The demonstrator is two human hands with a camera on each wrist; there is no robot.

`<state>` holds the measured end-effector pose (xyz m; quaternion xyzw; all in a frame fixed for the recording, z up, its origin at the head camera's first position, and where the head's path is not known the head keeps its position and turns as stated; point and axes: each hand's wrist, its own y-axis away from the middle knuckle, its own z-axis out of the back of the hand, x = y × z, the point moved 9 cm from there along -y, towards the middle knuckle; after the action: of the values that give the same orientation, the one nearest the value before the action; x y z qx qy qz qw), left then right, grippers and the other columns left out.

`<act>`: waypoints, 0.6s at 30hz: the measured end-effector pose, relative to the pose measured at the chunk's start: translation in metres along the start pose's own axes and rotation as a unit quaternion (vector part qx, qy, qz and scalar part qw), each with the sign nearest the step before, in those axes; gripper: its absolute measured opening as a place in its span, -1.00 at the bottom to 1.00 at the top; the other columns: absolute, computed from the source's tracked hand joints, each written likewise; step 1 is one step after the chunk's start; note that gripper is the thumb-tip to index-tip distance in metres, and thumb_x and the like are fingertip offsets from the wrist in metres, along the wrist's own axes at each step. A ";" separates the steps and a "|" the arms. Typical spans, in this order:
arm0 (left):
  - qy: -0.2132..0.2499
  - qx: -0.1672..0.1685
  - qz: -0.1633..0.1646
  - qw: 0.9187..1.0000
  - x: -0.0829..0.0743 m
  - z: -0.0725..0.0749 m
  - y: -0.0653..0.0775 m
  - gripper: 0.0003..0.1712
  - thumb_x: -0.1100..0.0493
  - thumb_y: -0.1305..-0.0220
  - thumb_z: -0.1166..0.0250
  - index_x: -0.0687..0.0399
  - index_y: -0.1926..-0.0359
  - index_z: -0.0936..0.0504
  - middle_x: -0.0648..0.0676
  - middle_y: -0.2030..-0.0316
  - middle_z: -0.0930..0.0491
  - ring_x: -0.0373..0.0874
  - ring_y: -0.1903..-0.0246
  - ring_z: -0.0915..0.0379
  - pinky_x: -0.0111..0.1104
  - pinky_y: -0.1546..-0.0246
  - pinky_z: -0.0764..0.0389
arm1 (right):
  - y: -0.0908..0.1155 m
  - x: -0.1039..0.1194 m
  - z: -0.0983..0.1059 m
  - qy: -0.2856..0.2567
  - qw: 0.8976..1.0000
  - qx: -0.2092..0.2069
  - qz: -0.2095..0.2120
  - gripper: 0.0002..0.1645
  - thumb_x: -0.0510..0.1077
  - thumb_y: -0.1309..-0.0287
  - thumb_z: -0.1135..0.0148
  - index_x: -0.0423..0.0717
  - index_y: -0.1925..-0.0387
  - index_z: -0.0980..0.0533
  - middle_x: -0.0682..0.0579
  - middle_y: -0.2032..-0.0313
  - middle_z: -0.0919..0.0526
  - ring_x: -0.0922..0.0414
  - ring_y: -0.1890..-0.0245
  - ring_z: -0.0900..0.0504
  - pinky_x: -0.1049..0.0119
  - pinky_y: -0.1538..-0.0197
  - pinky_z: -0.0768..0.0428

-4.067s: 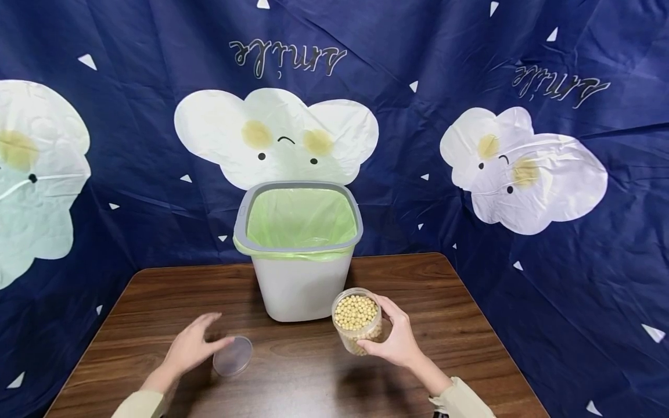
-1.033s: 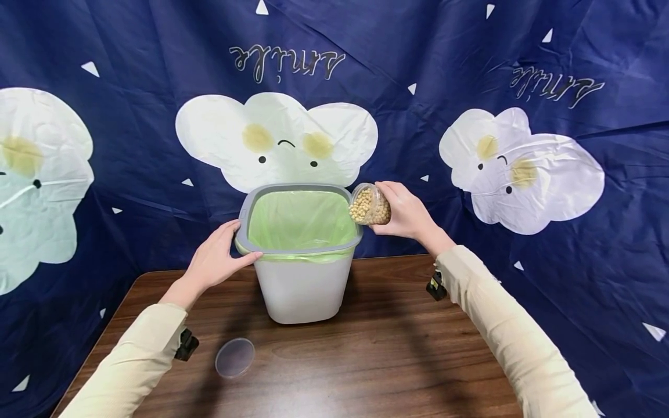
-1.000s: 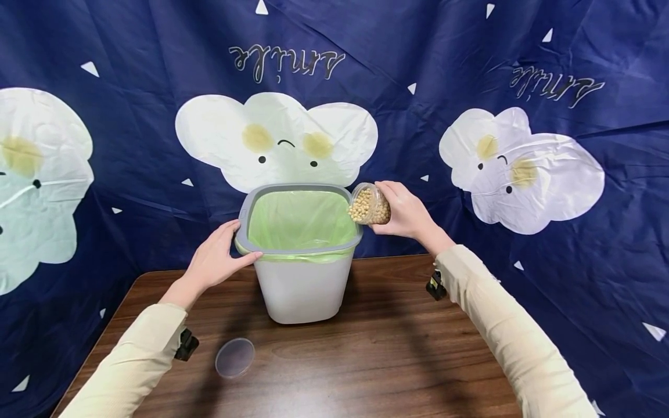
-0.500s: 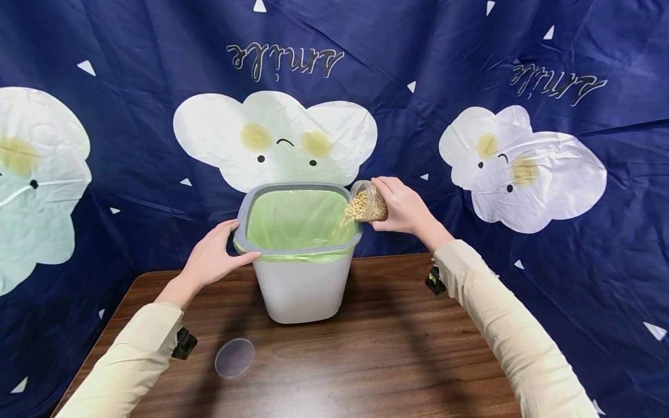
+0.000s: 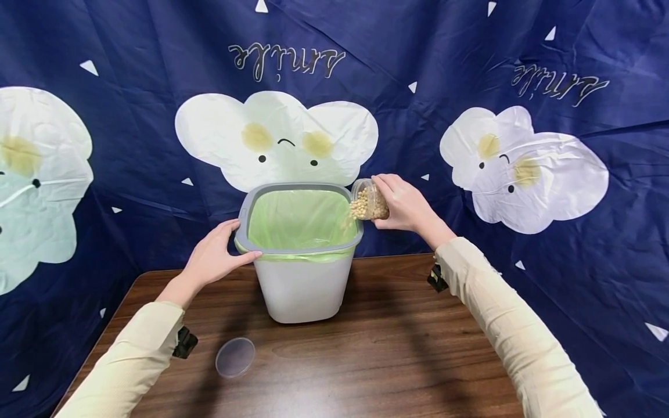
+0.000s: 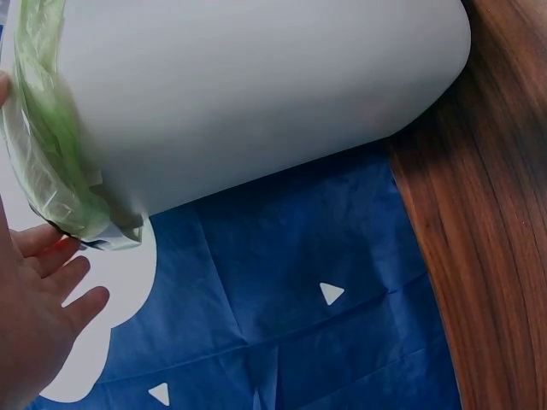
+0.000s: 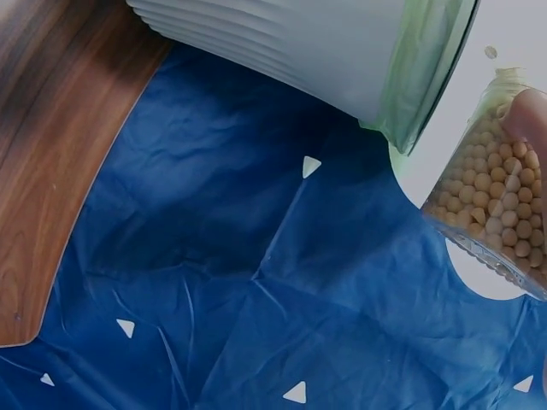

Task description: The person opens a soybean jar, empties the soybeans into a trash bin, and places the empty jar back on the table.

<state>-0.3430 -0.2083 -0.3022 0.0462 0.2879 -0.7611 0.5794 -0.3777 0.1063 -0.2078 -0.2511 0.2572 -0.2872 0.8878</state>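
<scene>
My right hand [image 5: 401, 206] grips a clear plastic jar [image 5: 370, 199] of soybeans, tipped over the bin's right rim with its mouth to the left. Soybeans [image 5: 358, 207] spill from the mouth into the bin. In the right wrist view, many soybeans [image 7: 500, 201] show through the jar wall. The light grey trash bin [image 5: 305, 290] has a darker grey rim and a green liner bag [image 5: 298, 217]. My left hand [image 5: 211, 255] rests on the rim's left front corner, thumb on the front and extended fingers along the left side. In the left wrist view, its fingers spread beside the bag's folded edge.
A round clear lid [image 5: 235, 357] lies on the brown wooden table [image 5: 334, 371], in front and left of the bin. A navy cloth [image 5: 407, 133] with white clouds hangs behind and at both sides.
My right hand has carried the jar from above the table up to the bin's right rim and tilted it; soybeans now fall out. My left hand has moved from beside the lid to the bin's rim.
</scene>
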 end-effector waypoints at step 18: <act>0.003 0.010 0.002 1.000 0.001 -0.001 0.001 0.05 -0.33 0.04 -0.25 0.35 -0.26 -0.20 0.29 -0.24 -0.21 0.19 -0.22 -0.11 0.05 -0.12 -0.20 | -0.004 0.008 0.004 0.033 0.998 -0.016 0.047 -0.01 0.05 0.49 -0.37 -0.43 -0.06 -0.35 -0.27 0.05 -0.48 -0.13 0.02 -0.43 0.11 -0.11 -0.39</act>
<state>-0.3430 -0.2087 -0.3042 0.0548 0.2823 -0.7626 0.5795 -0.3713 0.0997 -0.2044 -0.2435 0.3023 -0.2489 0.8873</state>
